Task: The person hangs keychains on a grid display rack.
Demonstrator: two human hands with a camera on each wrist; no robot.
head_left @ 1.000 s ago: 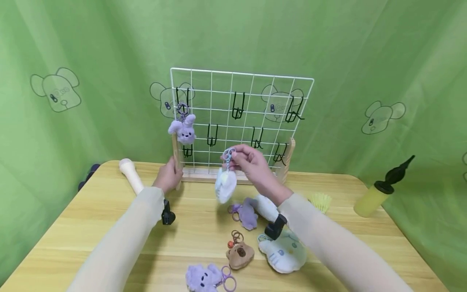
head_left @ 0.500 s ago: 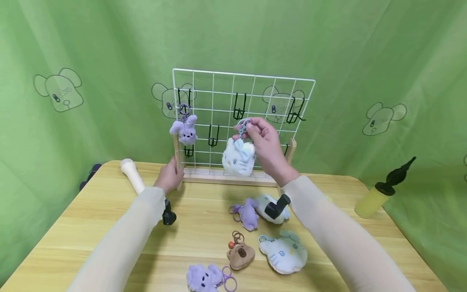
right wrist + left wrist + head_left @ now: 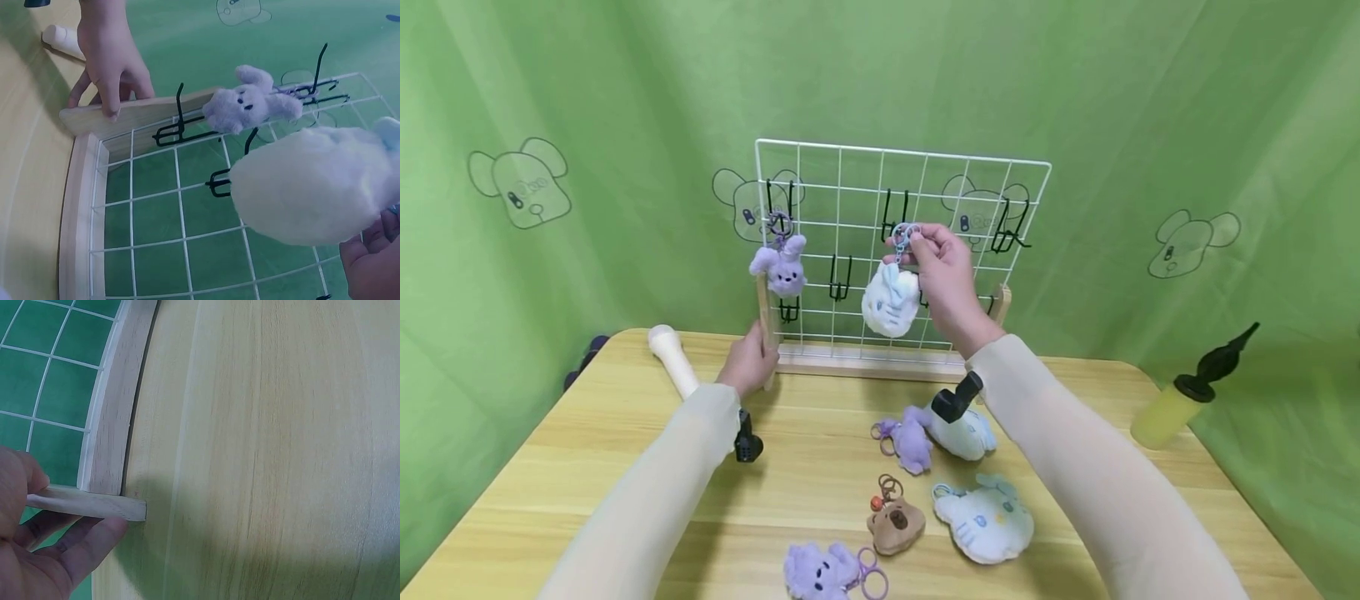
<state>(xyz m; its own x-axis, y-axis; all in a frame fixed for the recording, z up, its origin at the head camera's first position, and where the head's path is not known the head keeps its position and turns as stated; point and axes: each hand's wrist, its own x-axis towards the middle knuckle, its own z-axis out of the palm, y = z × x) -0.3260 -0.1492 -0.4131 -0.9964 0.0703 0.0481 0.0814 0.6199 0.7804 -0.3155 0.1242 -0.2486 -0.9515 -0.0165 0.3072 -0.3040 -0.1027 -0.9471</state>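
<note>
My right hand (image 3: 950, 277) pinches the pale blue key ring of a white plush cat keychain (image 3: 891, 302), which dangles in front of the white wire grid rack (image 3: 857, 225). The ring is close to the upper middle black hook (image 3: 887, 218); whether they touch I cannot tell. In the right wrist view the back of the plush (image 3: 306, 187) fills much of the right side. My left hand (image 3: 748, 361) grips the rack's left wooden upright, thumb on one side and fingers on the other, as the left wrist view shows on the wooden foot (image 3: 94, 504). A purple plush keychain (image 3: 785, 271) hangs on the upper left hook.
On the table lie a purple plush (image 3: 910, 440), a white-and-blue plush (image 3: 966, 435), a brown plush (image 3: 897, 527), a larger white cat plush (image 3: 988, 523) and another purple plush (image 3: 820, 572). A white microphone-shaped object (image 3: 672, 358) lies left; a yellow hand pump (image 3: 1168, 412) stands right.
My right hand has risen with the white cat keychain from low before the rack to the upper middle hook, and the plush has turned to show its face. My left hand stays on the upright.
</note>
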